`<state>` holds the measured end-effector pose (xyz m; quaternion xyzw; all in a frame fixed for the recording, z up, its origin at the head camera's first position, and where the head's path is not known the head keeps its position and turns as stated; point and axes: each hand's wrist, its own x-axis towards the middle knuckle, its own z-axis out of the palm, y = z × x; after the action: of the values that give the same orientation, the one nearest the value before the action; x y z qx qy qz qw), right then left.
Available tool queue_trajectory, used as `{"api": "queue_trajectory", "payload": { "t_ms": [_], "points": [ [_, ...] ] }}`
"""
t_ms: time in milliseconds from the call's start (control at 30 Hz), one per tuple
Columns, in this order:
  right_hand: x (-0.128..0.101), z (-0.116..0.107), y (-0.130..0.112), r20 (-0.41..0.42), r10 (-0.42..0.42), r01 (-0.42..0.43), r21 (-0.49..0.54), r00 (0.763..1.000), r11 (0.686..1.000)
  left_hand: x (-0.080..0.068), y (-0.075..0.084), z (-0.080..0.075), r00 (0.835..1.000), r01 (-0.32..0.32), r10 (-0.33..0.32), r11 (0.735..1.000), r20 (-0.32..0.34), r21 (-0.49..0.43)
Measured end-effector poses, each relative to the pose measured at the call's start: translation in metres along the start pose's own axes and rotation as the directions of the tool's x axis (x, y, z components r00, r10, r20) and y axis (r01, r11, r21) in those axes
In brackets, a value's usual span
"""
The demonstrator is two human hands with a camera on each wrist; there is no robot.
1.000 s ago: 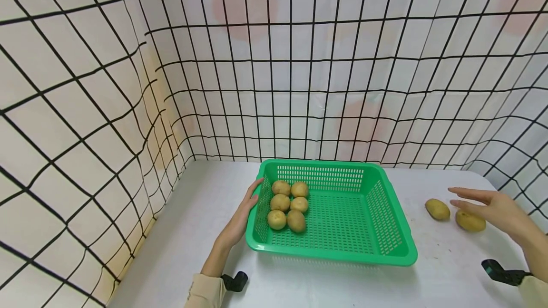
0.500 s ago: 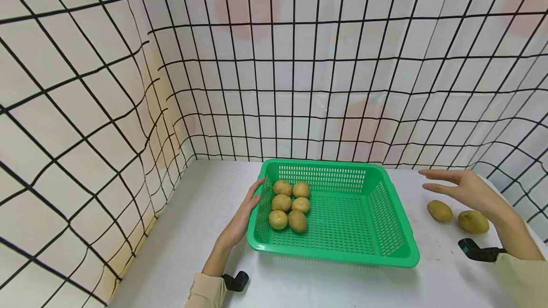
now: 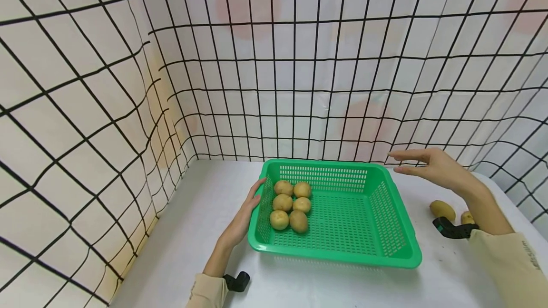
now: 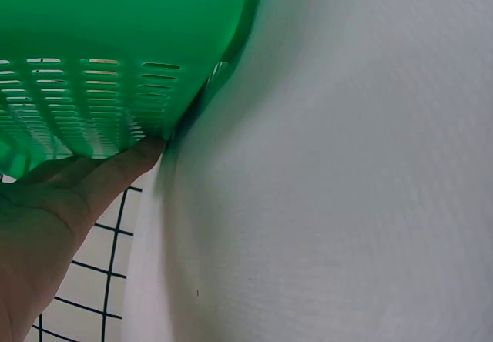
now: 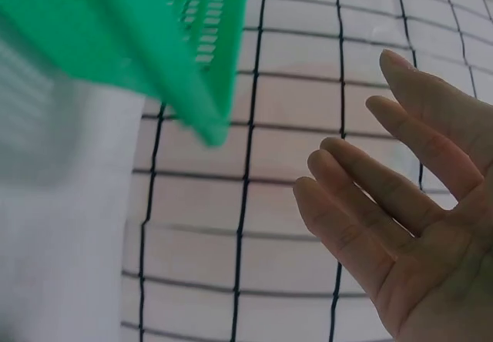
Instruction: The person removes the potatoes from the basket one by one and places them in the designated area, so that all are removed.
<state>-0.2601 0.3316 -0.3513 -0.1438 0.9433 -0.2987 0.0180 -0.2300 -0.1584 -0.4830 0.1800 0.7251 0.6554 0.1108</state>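
Observation:
A green plastic basket (image 3: 334, 255) stands on the white table with several potatoes (image 3: 283, 202) grouped at its left end. My left hand (image 3: 237, 222) rests against the basket's left side, fingers fairly straight along the rim. In the left wrist view, the thumb (image 4: 127, 169) touches the slotted wall. Above the basket's back right corner hovers my right hand (image 3: 432, 168), holding nothing. Its fingers (image 5: 347, 234) are extended and spread from the thumb in the right wrist view. One loose potato (image 3: 442, 210) lies right of the basket; a second potato (image 3: 467, 217) is partly hidden by the right forearm.
Black grid netting (image 3: 291, 89) hangs over pale walls at the back and both sides. The white tabletop (image 3: 184, 232) extends left, right and in front of the basket. Each wrist wears a black camera (image 3: 454, 228).
My right hand has moved left and away from the two loose potatoes, toward the basket's back right corner, with nothing in it. The left hand stays at the basket's side.

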Motion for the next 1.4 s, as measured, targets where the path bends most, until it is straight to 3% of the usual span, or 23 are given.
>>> {"api": "queue_trajectory", "payload": {
  "t_ms": [467, 633, 933, 1400],
  "points": [
    [0.024, 0.009, -0.044, 0.059, -0.06, 0.057, 0.054, 0.996, 0.997, 0.0, 0.001, 0.001, 1.0, -0.009, 0.01, 1.0, 0.007, -0.022],
    [0.037, 0.016, -0.055, 0.074, -0.119, 0.114, 0.07, 0.99, 0.991, 0.001, 0.001, 0.001, 1.0, -0.012, 0.012, 1.0, 0.004, -0.008],
    [0.056, 0.043, -0.067, 0.107, -0.234, 0.22, 0.129, 0.966, 0.967, 0.001, 0.002, 0.002, 1.0, -0.012, 0.012, 1.0, -0.003, -0.024],
    [0.081, 0.081, -0.078, 0.204, -0.257, 0.215, 0.206, 0.945, 0.955, 0.0, 0.003, 0.0, 1.0, -0.014, 0.014, 1.0, 0.004, 0.0]
  ]
}}
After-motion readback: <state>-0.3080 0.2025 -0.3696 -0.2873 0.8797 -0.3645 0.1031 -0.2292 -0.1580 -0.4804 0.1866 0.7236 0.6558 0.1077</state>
